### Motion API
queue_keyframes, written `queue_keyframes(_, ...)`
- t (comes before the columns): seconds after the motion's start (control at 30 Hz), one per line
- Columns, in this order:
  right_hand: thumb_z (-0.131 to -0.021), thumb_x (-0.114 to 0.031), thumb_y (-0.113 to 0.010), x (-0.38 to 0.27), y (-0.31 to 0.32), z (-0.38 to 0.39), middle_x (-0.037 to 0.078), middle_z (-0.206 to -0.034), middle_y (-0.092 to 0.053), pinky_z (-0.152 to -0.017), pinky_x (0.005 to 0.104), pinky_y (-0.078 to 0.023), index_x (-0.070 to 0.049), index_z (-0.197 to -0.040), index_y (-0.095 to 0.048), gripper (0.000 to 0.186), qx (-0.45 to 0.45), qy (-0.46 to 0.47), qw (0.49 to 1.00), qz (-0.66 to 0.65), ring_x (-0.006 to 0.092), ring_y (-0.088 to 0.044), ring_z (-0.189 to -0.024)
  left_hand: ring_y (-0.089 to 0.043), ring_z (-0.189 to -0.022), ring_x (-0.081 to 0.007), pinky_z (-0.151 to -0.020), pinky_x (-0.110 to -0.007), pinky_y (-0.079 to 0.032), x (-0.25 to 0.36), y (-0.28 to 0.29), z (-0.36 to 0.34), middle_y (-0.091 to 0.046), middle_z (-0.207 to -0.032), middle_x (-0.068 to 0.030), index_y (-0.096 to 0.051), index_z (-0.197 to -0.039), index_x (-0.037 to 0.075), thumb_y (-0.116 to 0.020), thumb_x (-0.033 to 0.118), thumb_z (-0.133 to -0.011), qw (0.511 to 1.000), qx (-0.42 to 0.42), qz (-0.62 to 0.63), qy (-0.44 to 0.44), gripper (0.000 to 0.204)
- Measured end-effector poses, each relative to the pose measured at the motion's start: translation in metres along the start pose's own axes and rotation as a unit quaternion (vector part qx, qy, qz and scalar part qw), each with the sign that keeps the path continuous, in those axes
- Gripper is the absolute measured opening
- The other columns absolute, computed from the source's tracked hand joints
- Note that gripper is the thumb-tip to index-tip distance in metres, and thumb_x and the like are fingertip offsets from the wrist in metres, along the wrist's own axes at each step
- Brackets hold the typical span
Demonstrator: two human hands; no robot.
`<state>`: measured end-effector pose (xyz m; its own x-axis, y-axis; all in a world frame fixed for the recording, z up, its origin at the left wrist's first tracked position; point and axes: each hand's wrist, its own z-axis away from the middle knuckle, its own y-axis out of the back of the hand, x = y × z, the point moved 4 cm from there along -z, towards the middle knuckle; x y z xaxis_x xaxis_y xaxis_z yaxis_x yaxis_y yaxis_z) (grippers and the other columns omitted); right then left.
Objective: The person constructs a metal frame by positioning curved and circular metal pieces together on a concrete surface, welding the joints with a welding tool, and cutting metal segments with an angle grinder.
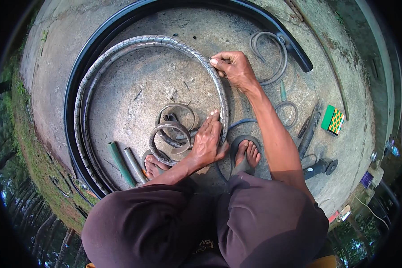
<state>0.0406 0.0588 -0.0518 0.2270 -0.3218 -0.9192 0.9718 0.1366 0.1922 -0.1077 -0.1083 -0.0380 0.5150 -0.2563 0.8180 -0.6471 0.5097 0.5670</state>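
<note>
A large grey hoop [154, 40] of coiled tube-like strip, with dark cross marks along it, lies on the concrete before me. My left hand [206, 140] holds its near right side, fingers together along the inner edge and thumb across to the outer side. At the hoop's upper right, my right hand [234, 69] is closed in a pinch against the rim. Something small and dark shows at its fingertips, too small to name. Inside the hoop, close to my left hand, are a smaller grey-brown ring [154, 143] and a thinner ring [167, 107].
A thick black curved tube [82, 62] arcs around the hoop. Green [120, 163] and grey [135, 164] pipes lie by my left foot. Rightward are a coiled grey strip [283, 67], a green-and-yellow box [332, 119] and a black angle grinder-like tool [319, 169].
</note>
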Motion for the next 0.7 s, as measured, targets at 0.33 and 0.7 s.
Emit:
queue_keyframes(0.33,-0.09,-0.022,-0.073,-0.003,0.001,-0.001,0.005,-0.072,-0.069,-0.061,0.0283,-0.048,-0.001,-0.098,-0.076,0.022,-0.002,-0.015,1.0,0.002,0.0099,-0.059,-0.061,-0.039,-0.135,-0.0538,-0.116,-0.051,-0.033,-0.003,-0.004,0.0,-0.035,-0.146,-0.0411,-0.035,-0.135,-0.018,-0.074,0.018,-0.074,0.999,-0.027,0.027,0.034,0.081)
queue_keyframes(0.7,-0.091,-0.028,-0.072,-0.033,0.072,0.093,0.017,-0.103,-0.067,-0.086,0.043,-0.053,0.0,-0.122,-0.064,0.042,0.31,0.185,0.9,0.242,0.0305,-0.066,-0.094,-0.044,-0.132,-0.0527,-0.113,-0.049,-0.038,-0.004,-0.007,0.0,-0.042,-0.141,-0.0391,-0.017,-0.148,-0.018,-0.073,0.019,-0.077,0.999,-0.026,-0.019,0.03,0.097)
